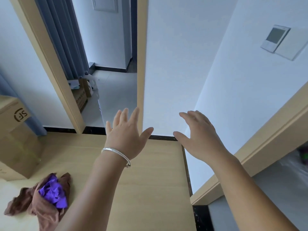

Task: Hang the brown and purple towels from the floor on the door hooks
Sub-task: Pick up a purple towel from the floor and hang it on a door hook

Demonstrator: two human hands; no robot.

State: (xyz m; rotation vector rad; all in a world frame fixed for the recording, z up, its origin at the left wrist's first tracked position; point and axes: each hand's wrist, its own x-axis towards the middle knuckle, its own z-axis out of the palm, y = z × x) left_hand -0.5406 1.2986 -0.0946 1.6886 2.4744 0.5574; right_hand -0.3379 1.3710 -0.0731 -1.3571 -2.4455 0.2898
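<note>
1. Both hands are reaching forward empty: left hand (128, 130) with fingers spread, right hand (198, 135) relaxed and holding nothing.
2. Purple towel (54, 191) is lying bunched inside the brown towel (43, 205) on the floor (150, 180), lower left. Both are looking soft, light and limp; pinching an edge or corner should be working best.
3. Cardboard box (18, 139) is showing "SF".

Two bare arms, no sleeves

The left hand (126, 132) has a thin silver bangle (116, 155) at the wrist; the right hand (200, 135) wears nothing.
</note>
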